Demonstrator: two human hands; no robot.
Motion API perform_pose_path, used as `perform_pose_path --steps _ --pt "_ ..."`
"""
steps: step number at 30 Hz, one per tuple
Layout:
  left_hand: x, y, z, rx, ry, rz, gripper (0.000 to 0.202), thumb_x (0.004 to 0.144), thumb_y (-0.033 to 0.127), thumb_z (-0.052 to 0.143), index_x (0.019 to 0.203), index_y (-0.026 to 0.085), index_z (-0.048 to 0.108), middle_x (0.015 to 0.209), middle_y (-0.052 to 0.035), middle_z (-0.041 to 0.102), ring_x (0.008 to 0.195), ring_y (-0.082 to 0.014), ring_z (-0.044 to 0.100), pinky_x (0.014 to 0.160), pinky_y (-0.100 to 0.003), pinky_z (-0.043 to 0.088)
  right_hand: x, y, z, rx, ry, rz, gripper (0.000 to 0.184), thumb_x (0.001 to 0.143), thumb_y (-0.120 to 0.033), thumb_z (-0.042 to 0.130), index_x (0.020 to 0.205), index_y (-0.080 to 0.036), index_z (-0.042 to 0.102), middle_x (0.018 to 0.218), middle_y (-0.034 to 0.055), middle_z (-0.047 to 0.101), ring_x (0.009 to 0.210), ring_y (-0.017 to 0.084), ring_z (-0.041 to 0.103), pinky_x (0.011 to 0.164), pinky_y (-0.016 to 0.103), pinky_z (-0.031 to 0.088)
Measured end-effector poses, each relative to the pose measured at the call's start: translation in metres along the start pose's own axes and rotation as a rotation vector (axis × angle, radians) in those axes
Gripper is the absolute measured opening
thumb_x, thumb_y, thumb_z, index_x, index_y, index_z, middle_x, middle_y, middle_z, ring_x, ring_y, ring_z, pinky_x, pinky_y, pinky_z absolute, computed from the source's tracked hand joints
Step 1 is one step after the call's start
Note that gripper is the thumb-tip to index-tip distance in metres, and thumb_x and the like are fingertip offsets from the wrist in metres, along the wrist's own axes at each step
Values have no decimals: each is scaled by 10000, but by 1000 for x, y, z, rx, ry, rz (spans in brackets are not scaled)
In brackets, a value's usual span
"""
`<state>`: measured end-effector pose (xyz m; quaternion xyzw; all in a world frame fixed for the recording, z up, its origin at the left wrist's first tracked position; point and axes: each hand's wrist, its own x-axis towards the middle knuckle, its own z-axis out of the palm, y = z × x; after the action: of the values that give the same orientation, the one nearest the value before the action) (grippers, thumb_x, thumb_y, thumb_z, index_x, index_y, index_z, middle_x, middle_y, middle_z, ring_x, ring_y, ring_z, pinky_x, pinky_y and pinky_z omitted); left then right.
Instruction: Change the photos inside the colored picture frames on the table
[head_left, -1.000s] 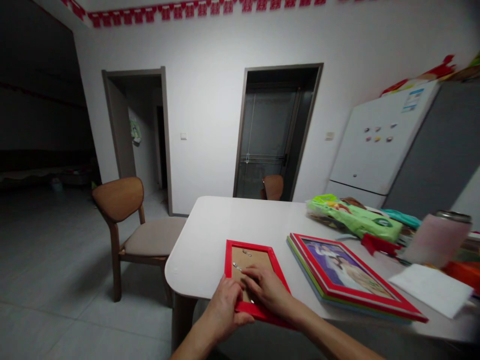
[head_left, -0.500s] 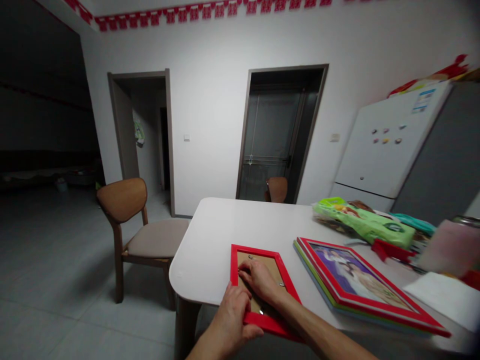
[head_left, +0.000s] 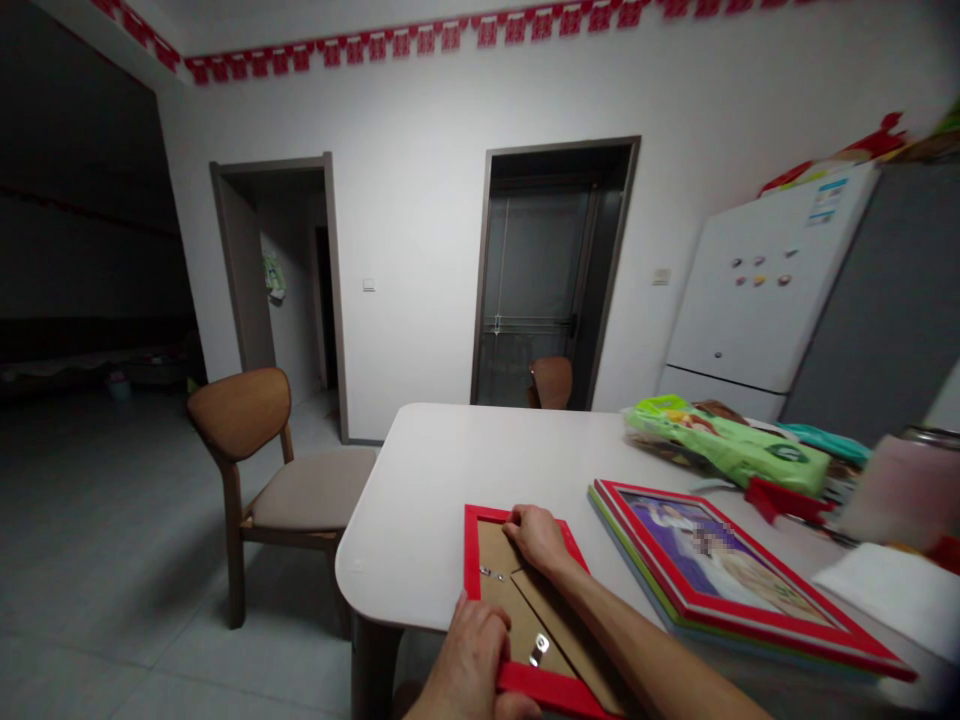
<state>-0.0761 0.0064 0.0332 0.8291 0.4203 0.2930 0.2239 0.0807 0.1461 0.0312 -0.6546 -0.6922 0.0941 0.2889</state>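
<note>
Gripping frame [head_left: 472,550] by its near left corner with left hand [head_left: 472,645], fingers curled over left rim. Resting right hand [head_left: 541,540] on far end of board [head_left: 495,548], fingers bent; cannot tell of anything pinched under fingertips. Finding frame at near edge of table [head_left: 510,455], back side up, right rim partly under forearm, near rim running out of view. Noting flat brown board, red rim, shiny metal clip [head_left: 539,650], dark diagonal line; cannot tell slit from stand edge.

Seeing on table's right: rectangular stack [head_left: 787,637], red over green, glossy photo [head_left: 739,580] on top, patch pixelated. Behind, still on table: crinkly green plastic pack [head_left: 720,440], hiding clutter. At table's right end: pink container [head_left: 889,490], blurred; white sheet [head_left: 870,590], soft-edged.

Left of table: wooden chair [head_left: 307,485], curved back, padded seat. Beyond table: fridge [head_left: 750,320], smooth, white-fronted, lower part blocked.
</note>
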Motion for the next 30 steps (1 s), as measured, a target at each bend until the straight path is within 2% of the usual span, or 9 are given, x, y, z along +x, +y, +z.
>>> perform_pose_path --steps 6,9,14,16,19,22,25,27,30 --pt "-1 -16 3 140 -7 64 321 568 327 706 769 174 509 943 -73 557 871 -232 498 868 -422 326 -3 -3 -13 55 64 1 169 675 -251 470 647 -150 602 661 76 638 622 154 547 558 236 341" --pt "3 -18 25 261 28 147 162 787 209 472 944 209 510 1127 -89 515 1048 -243 451 943 -472 253 -13 -1 -30 113 71 -35 251 725 -310 406 677 -160 602 691 53 642 641 143 553 591 233 366" --pt "17 -5 65 331 -50 142 394 808 126 393 1183 243 392 1266 -115 383 1165 -285 322 928 -473 316 -48 20 -72 411 45 -30 269 697 -375 439 706 -160 601 674 29 628 647 149 553 604 241 395" --pt "20 3 60 313 -76 139 456 777 95 412 1213 225 367 1265 -125 373 1161 -286 322 920 -437 346 -67 30 -86 643 79 76 277 660 -405 481 715 -157 592 629 17 602 583 139 534 556 244 398" --pt "25 21 29 243 -17 196 520 716 61 423 1221 173 366 1265 -129 371 1164 -265 321 944 -396 330 -95 34 -91 948 156 286 263 609 -406 542 697 -159 563 533 -21 530 451 95 464 455 223 362" --pt "35 48 -6 60 253 125 465 721 99 398 1185 122 410 1218 -140 442 1131 -251 383 944 -400 322 -116 13 -71 1206 -15 401 270 597 -421 572 663 -162 534 512 -28 518 415 77 465 421 204 340" --pt "47 77 -23 -381 476 -3 402 783 238 390 1175 149 404 1131 -106 531 1033 -236 489 880 -380 394 -124 -23 -48 1446 -249 519 389 613 -520 530 794 -176 540 608 19 599 473 125 547 446 246 395" --pt "55 93 -25 -720 532 -53 427 788 327 417 1185 178 376 1081 -77 565 974 -222 532 816 -344 446 -123 -39 -49 1617 -112 442 437 621 -534 518 893 -192 526 685 37 638 571 164 591 499 285 439" --pt "69 106 -20 -1029 569 -52 548 717 353 547 1200 206 333 1072 -58 565 954 -203 543 798 -303 456 -115 -27 -90 1650 96 319 460 621 -467 551 979 -181 510 787 52 662 677 199 613 565 310 472"
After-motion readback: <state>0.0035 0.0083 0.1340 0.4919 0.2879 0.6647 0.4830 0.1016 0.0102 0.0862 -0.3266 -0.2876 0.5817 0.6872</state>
